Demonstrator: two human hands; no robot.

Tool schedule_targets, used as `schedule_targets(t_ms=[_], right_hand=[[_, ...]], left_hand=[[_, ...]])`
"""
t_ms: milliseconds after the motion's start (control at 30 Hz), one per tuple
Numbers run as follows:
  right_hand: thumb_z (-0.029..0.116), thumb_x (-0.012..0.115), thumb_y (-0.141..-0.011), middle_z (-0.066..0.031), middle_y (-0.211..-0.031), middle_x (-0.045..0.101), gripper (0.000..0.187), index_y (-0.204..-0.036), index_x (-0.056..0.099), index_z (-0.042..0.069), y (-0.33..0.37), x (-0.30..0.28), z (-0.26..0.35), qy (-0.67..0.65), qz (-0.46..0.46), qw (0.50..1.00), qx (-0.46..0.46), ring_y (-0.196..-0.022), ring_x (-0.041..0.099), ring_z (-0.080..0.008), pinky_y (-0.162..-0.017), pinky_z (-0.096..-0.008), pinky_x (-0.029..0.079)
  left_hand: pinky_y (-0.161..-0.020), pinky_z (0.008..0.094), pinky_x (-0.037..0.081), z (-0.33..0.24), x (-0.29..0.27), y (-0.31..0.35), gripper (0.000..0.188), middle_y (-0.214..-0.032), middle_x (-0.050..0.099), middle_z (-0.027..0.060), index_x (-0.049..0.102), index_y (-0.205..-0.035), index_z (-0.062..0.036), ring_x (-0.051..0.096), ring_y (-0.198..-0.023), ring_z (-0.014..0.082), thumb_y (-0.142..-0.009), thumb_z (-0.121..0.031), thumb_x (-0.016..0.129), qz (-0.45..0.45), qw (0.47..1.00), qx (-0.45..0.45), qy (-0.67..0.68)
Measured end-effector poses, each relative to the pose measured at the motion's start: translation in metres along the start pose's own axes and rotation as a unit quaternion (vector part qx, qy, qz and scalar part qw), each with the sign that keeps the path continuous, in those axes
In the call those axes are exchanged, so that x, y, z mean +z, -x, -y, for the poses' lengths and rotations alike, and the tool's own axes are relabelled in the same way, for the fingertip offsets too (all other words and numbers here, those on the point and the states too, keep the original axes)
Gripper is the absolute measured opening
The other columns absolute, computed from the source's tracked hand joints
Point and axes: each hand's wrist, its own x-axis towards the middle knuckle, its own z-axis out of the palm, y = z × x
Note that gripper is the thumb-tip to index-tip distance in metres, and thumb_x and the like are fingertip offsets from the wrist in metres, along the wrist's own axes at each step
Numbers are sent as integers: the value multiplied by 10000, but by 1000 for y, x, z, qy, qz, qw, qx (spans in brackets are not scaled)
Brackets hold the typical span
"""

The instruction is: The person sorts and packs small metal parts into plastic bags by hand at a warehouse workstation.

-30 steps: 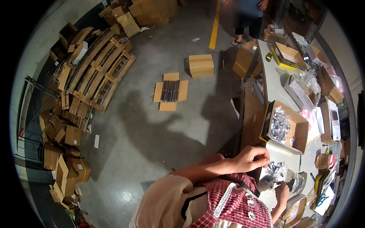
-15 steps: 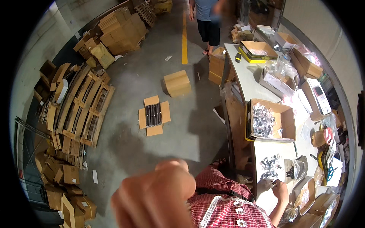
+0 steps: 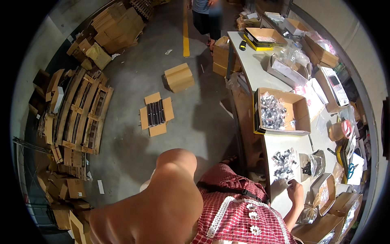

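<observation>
My left hand (image 3: 162, 199) looms very close and blurred at the lower middle; its fingers are hidden. My right hand (image 3: 296, 191) is at the workbench (image 3: 278, 209) on the right, its fingers pinched together just nearer to me than a pile of small bagged dark parts (image 3: 285, 160). Whatever it pinches is too small to make out. Right of the pile lies a clear plastic bag (image 3: 319, 162) with black pieces. Beyond the pile stands an open cardboard box (image 3: 300, 112) holding many more small clear bags with dark parts.
On the floor are an open carton (image 3: 168, 107) packed with black items and a closed carton (image 3: 179, 78). Wooden pallets (image 3: 83, 107) and stacked cardboard (image 3: 118, 26) line the left. Another person (image 3: 203, 18) stands ahead. Blue scissors (image 3: 352, 171) and a tape roll (image 3: 346, 128) lie rightward.
The view has shifted slightly, so the bench and cartons sit higher and further left. My left arm covers more of the lower picture. My right hand is nearer the pile's close edge.
</observation>
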Motion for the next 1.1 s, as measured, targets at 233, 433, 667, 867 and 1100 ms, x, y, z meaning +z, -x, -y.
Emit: schedule_targets(t_ms=[233, 433, 667, 867, 1100], right_hand=[[35, 566, -752, -248, -760, 667, 252, -966, 696, 14, -11, -3, 0, 6, -17, 999, -28, -732, 681, -393, -674, -445, 515], [17, 544, -769, -274, -814, 668, 264, -989, 690, 7, -17, -11, -7, 0, 17, 1000, 8, -790, 678, -425, -704, -470, 523], [-57, 502, -778, -291, -853, 662, 314, -1038, 666, 10, -11, -18, -4, 26, -40, 998, 43, -812, 667, -435, -701, -489, 509], [-105, 526, -657, -237, -1170, 573, 567, -1220, 544, -40, 20, -12, -50, -7, -204, 970, 131, -1117, 554, -444, -966, -453, 459], [-114, 528, -783, -231, -1305, 540, 422, -1197, 561, -41, -74, -2, 48, -47, -325, 933, 149, -1165, 560, -420, -1021, -436, 439]], left_hand=[[-561, 251, 500, 14, 2, -1, 288, -528, 543, 43, 545, -530, -72, 511, -472, 123, -747, 115, 573, 16, 999, 31, 17], [-536, 246, 482, 13, -5, 0, 297, -532, 524, 16, 555, -538, -84, 488, -460, 115, -787, 73, 596, 58, 995, 62, 53], [-546, 272, 477, 30, -46, 2, 313, -539, 516, 8, 554, -551, -97, 502, -454, 142, -851, -22, 600, 59, 982, -55, 171], [-655, 349, 531, 80, -164, 83, 369, -643, 624, 8, 586, -679, -81, 603, -703, 181, -969, -309, 604, -52, 947, -288, 134], [-689, 232, 383, 76, -274, 200, 173, -820, 649, 58, 634, -912, -20, 528, -744, 86, -899, -186, 586, -256, 673, -676, -152]])
